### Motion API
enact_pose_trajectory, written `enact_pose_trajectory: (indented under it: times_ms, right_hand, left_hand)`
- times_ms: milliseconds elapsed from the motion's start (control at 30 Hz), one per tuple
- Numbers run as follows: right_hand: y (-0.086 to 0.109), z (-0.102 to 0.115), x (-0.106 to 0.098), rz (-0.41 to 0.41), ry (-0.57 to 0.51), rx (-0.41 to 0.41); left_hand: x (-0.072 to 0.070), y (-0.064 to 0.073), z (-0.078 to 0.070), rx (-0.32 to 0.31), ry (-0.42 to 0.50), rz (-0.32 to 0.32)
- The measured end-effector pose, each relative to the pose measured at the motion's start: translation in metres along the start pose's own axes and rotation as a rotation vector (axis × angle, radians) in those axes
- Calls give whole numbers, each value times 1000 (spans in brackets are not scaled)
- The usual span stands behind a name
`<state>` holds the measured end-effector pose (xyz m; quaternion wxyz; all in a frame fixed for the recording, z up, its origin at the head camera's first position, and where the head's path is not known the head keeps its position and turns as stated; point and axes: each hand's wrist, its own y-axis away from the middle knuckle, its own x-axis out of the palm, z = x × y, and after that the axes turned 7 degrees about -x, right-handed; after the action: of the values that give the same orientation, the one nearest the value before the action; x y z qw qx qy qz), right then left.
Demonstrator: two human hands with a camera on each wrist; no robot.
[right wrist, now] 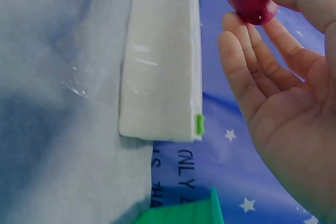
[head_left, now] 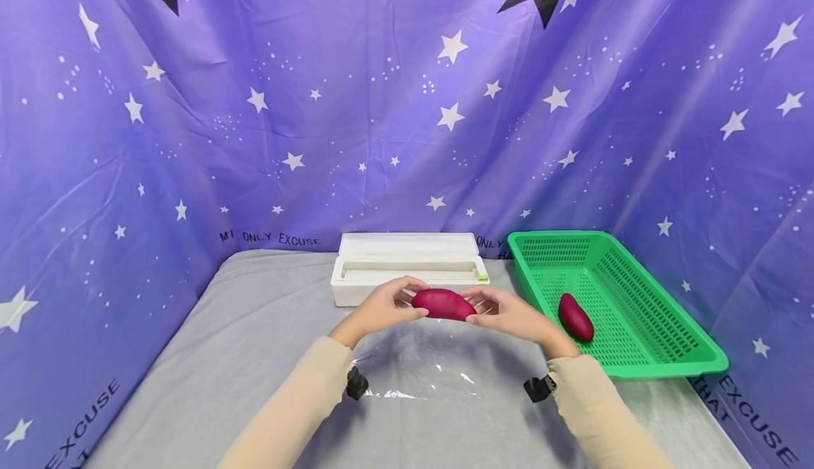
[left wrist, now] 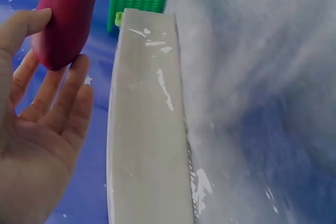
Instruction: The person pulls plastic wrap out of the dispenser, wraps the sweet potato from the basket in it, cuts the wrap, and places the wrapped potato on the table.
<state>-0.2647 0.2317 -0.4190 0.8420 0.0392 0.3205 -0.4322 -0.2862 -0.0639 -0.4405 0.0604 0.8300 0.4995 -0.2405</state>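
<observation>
Both hands hold a dark red sweet potato point(head_left: 443, 304) by its two ends, raised over the table in front of a white box. My left hand point(head_left: 384, 304) pinches the left end between thumb and fingertips. At the other end, the thumb and fingers of my right hand point(head_left: 509, 311) grip it the same way. Below the hands a sheet of clear plastic film point(head_left: 420, 377) lies spread on the grey cloth, its glossy creases catching light. The long white box point(head_left: 362, 292) behind has its lid raised and a small green piece point(head_left: 482, 277) at its right end.
A green plastic basket point(head_left: 668, 369) stands at the right, with a second sweet potato point(head_left: 576, 317) inside it. The grey cloth point(head_left: 254, 356) covers the table. A purple star-printed curtain point(head_left: 369, 137) encloses the back and sides.
</observation>
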Motion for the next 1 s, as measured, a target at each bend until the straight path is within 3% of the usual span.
enact_pose_trajectory:
  times_ms: [167,700,833,1000]
  right_hand:
    - [-2,-2,11,15,-3,16]
    - [-9,-11,48,15,2,-38]
    - [-7,-13,57,36,-7,-14]
    - [-3,-16,67,65,-16,-12]
  left_hand:
    - [-5,10,6,0,-3,32]
    - [-11,37,25,-61,-20,31]
    - [-11,45,31,-93,-45,62]
    - [-8,51,38,-85,-67,102]
